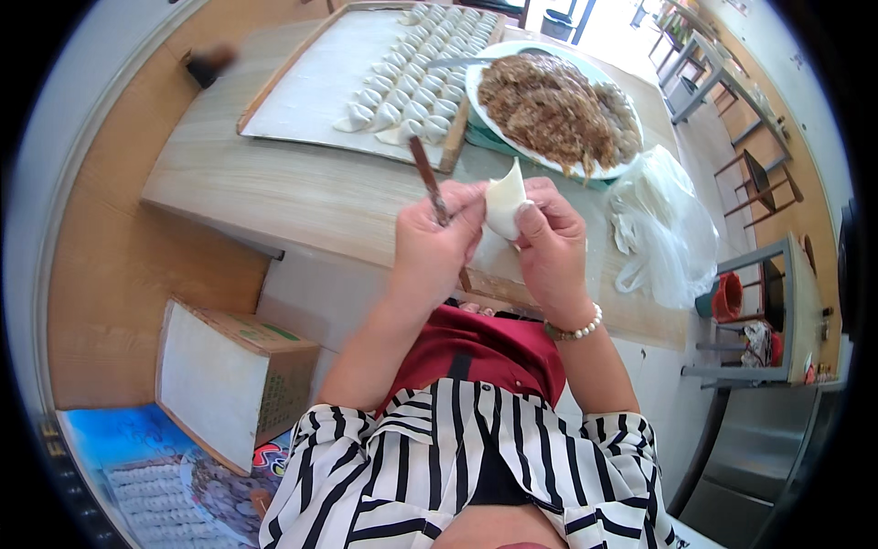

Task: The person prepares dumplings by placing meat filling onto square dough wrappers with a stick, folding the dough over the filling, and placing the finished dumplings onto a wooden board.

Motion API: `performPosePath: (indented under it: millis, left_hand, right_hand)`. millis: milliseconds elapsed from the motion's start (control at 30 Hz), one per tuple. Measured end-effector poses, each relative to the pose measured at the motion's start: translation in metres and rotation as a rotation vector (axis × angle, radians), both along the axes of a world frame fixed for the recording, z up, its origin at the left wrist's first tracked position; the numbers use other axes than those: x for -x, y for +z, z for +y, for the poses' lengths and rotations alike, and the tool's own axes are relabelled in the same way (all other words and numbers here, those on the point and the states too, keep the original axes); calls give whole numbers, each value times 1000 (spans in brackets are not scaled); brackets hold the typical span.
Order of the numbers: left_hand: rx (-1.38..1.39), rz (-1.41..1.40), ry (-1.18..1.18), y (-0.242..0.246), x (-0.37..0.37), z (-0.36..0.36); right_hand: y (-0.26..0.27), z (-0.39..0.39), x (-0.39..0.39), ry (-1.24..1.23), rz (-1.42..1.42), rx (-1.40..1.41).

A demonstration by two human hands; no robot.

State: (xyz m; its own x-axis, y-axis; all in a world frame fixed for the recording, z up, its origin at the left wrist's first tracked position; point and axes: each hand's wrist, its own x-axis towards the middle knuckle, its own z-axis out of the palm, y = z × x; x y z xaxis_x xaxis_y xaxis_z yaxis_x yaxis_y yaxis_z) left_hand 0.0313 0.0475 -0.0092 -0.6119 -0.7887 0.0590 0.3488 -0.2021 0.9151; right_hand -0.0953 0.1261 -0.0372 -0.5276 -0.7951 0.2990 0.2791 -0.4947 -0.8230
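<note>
A folded dough wrapper (506, 206) is held up between my two hands over the near edge of the table. My right hand (554, 223) pinches its right side with the thumb in front. The fingertips of my left hand (439, 230) touch its left side. That same hand also grips a thin brown stick (426, 171), which points up and away. Whether filling lies inside the wrapper is hidden. Beyond my hands, a large white dish (480, 103) holds a brown minced filling (542, 103), with paler greyish pieces (616, 113) along its right side.
Rows of folded dumplings (415, 82) cover the right part of a wood-edged tray (302, 89). A metal utensil handle (461, 62) sticks out over the dish's left rim. A translucent plastic bag (665, 226) lies at right on the table (329, 206). Below left stands a cardboard box (288, 377).
</note>
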Motion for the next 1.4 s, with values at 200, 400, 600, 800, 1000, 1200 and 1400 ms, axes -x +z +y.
performPosePath:
  millis: [200, 400, 600, 800, 1000, 1200, 1400]
  left_hand:
    - [-233, 95, -239, -9, -20, -9]
    - [-477, 98, -212, -25, -25, -38]
    - [393, -553, 255, 39, -34, -158]
    - [853, -746, 389, 22, 42, -360]
    - [437, -732, 433, -17, 180, -475]
    - [490, -870, 288, -43, 217, -497]
    - [985, -1010, 342, -19, 199, -479]
  right_hand:
    - [17, -16, 2, 196, -124, -321]
    - [28, -33, -21, 115, 106, -466]
    - [8, -21, -3, 139, 235, -348]
    - [6, -19, -8, 186, 280, -325]
    - [1, -16, 2, 208, 369, -315]
    - [7, -22, 5, 244, 274, -336]
    - [7, -23, 4, 227, 345, -316]
